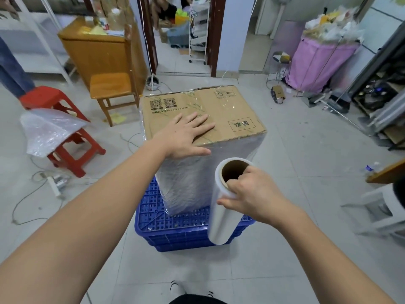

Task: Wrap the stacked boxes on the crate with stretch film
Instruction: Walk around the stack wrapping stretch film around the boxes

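Note:
A stack of cardboard boxes point(228, 106) stands on an upturned blue plastic crate point(175, 229). Its sides are covered in cloudy stretch film point(188, 183). My left hand point(186, 134) lies flat on the top box near the front edge, fingers spread, thumb over the edge. My right hand point(252, 194) grips the upper end of a stretch film roll point(221, 213), held upright just right of the stack's front corner, above the crate. The roll's brown cardboard core shows at the top.
A red stool point(65, 148) carrying bubble wrap point(48, 130) stands at the left, with a wooden chair point(114, 88) and cabinet point(92, 49) behind. Cables and a power strip point(53, 186) lie on the floor. A pink bin point(320, 62) stands far right, a person's leg point(11, 69) far left.

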Motion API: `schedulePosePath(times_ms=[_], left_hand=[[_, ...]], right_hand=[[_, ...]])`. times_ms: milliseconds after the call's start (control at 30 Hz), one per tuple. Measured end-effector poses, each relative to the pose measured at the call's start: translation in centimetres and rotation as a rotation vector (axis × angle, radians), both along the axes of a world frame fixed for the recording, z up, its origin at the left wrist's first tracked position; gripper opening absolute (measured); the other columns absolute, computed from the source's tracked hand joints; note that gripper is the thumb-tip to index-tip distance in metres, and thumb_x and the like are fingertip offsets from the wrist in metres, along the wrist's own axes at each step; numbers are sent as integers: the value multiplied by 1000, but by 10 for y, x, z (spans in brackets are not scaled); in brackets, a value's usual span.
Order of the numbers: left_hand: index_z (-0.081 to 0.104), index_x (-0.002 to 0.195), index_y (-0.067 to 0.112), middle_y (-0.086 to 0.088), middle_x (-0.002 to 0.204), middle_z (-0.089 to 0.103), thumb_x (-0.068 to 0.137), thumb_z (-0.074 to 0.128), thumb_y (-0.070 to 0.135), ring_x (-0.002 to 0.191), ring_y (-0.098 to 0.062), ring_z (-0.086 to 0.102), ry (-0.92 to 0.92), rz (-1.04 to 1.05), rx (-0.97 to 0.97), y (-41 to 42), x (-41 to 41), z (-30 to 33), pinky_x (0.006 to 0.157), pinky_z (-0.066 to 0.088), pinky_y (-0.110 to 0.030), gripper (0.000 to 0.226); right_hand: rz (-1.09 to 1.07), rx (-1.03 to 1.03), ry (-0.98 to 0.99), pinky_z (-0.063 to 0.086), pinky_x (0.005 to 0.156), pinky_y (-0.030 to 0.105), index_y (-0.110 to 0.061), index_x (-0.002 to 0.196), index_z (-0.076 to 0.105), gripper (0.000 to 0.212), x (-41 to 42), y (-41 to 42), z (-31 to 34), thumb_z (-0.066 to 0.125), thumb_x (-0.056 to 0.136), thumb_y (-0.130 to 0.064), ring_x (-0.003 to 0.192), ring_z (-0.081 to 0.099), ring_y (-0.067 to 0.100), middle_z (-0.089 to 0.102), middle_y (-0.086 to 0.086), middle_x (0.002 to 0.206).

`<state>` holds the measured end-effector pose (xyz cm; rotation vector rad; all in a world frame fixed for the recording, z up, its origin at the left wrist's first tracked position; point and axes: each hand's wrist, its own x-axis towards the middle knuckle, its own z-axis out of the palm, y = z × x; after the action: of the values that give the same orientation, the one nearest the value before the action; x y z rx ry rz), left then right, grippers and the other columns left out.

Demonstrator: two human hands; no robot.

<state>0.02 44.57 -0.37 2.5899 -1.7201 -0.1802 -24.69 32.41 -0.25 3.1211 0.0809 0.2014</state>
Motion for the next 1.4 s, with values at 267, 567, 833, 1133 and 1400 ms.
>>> schedulePosePath(times_ms=[267,567,833,1133,1400], left_hand=[[5,163,48,14,173,-4,89,38,85,159,-12,-7,7,20,-15,2,-4,1,129,-5,-48,89],[4,162,49,14,173,-3,88,38,87,159,-12,-7,11,20,-19,1,-3,0,129,-4,-49,90],[4,163,47,11,173,-2,89,35,87,160,-15,-5,2,-12,-45,3,1,-2,129,-2,-50,90],[9,165,40,5,174,0,91,32,84,160,-21,-4,0,-57,-73,1,7,-6,127,-2,-54,89],[14,165,36,0,174,3,91,31,84,160,-26,0,-1,-82,-98,-1,6,-6,126,1,-59,90]], right_hand=[[157,96,76,34,75,26,-25,66,40,44,1,33,12,64,84,-57,88,54,21,46,-13,58],[-94,-15,197,29,71,33,-19,86,29,30,-9,64,19,59,90,-24,64,40,18,40,-4,67],[-555,-1,202,35,53,32,-18,83,48,61,20,97,21,48,81,-79,53,46,16,52,-3,62],[-339,78,-16,37,93,27,-17,65,41,42,30,120,5,63,85,-47,85,59,25,55,-3,58],[-321,79,62,43,104,37,-22,64,36,48,27,134,7,78,75,-42,64,35,17,29,-11,57]])
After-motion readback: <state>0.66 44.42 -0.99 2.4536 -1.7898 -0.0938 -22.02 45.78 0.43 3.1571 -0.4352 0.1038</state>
